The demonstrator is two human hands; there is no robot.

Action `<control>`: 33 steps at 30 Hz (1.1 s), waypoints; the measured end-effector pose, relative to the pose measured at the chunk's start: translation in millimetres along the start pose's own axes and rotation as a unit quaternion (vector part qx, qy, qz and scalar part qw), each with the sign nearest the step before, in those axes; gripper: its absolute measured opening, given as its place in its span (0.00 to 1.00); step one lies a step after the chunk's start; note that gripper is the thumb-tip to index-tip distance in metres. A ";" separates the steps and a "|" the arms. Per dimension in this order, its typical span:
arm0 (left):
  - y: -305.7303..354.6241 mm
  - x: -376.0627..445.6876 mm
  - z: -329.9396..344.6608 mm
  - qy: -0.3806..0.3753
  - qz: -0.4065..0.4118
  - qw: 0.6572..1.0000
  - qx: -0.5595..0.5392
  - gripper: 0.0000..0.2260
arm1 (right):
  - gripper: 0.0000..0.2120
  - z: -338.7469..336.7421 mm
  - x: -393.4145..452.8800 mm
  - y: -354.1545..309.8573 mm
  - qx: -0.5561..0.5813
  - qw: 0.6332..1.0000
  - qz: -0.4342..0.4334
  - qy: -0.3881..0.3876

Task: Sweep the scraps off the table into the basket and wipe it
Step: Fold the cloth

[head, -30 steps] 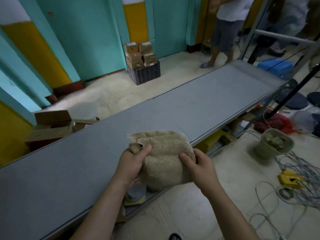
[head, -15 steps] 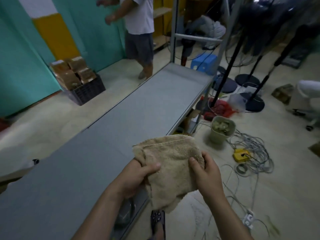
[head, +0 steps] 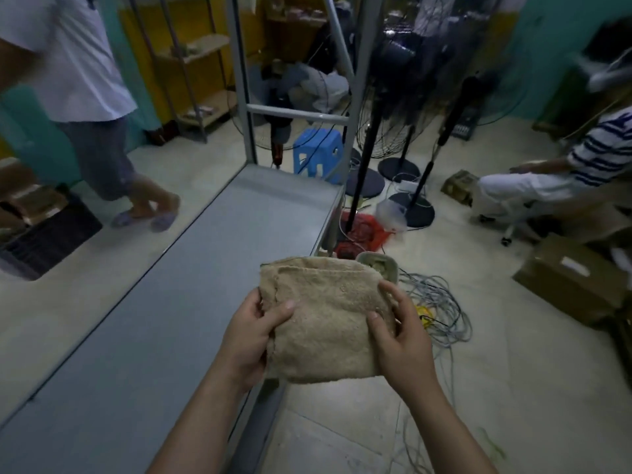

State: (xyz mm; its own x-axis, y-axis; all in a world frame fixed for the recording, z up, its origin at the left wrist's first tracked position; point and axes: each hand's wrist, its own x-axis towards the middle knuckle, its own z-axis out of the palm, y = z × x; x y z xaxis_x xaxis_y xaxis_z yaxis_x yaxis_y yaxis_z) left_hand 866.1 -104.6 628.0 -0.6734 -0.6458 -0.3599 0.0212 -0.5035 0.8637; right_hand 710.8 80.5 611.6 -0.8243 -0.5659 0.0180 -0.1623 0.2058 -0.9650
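- Two hands hold one folded tan towel (head: 325, 323) up in the air, above the near right edge of the desk (head: 164, 330) and the floor beside it.
- Left hand (head: 248, 336) pinches the towel's left edge, thumb on top and the other fingers curled behind the cloth; right hand (head: 402, 333) clasps the right edge the same way, thumb pressed to the front face.
- Gripping both edges keeps the folds squared into a thick pad, which I judge is being readied for wiping.
- Right behind the towel's top edge, a pale green basket (head: 384, 266) stands on the floor just beside the desk's far right corner; something greenish lies inside it, likely scraps, though most of the basket is hidden by the cloth.
- Its spot by the desk edge suits brushing debris straight over the side into it.
- No scraps can be made out on the grey desk top from this view, so sweeping looks done or nearly so, and wiping seems the step in hand.
- Further out, a tangle of grey cables (head: 434, 302) lies on the floor to the right of the basket, near where the person stands, and could snag a foot.
- A bystander in slippers (head: 143, 213) stands beyond the desk's left side.
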 end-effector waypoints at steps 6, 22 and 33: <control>4.6 65.5 42.3 -0.095 -0.087 0.986 0.107 0.20 | 0.23 -25.2 61.3 10.3 -0.013 0.998 -0.014 0.059; 88.5 276.4 113.6 0.187 0.168 0.918 0.306 0.08 | 0.16 -12.4 322.4 4.3 -0.101 0.986 -0.131 -0.013; 192.1 421.5 89.3 0.123 0.197 0.880 0.415 0.19 | 0.31 61.9 481.1 -47.2 -0.211 0.959 -0.177 -0.072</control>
State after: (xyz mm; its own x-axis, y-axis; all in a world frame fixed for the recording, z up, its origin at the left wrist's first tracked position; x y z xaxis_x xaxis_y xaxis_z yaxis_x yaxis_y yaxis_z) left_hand 520.4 -422.3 673.7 -0.5515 -0.8328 0.0479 -0.3990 0.3138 0.8616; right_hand 355.5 -250.8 649.6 -0.5983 -0.7582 0.2592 -0.6485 0.2682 -0.7124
